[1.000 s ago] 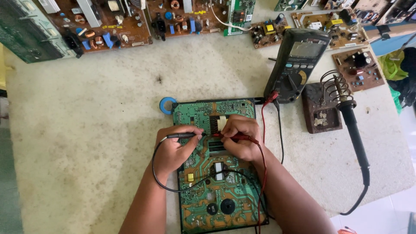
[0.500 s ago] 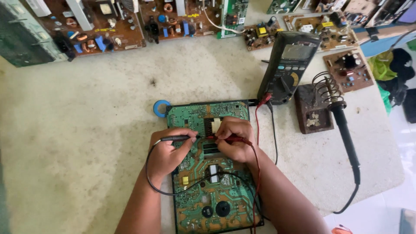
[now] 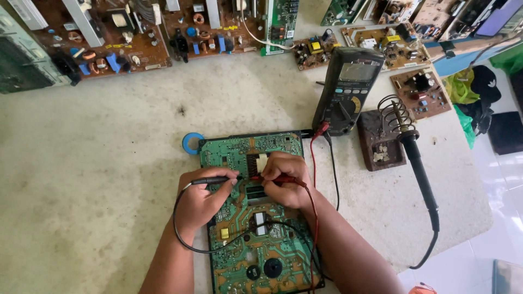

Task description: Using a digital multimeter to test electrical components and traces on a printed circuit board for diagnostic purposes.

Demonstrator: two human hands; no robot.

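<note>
A green circuit board lies flat on the pale worktable in front of me. My left hand grips a black test probe with its tip pointing right onto the board. My right hand holds a red test probe pointing left, so both tips meet near the board's middle. The black lead loops under my left wrist, and the red lead runs up to a dark multimeter propped beyond the board.
A soldering iron rests in a coil stand on a brown block at the right. A blue tape ring sits at the board's top left corner. Several brown and green circuit boards line the table's far edge.
The view has shifted a little, so everything sits slightly left and lower in the frame. Both hands stay on the board with the probes in the same place.
</note>
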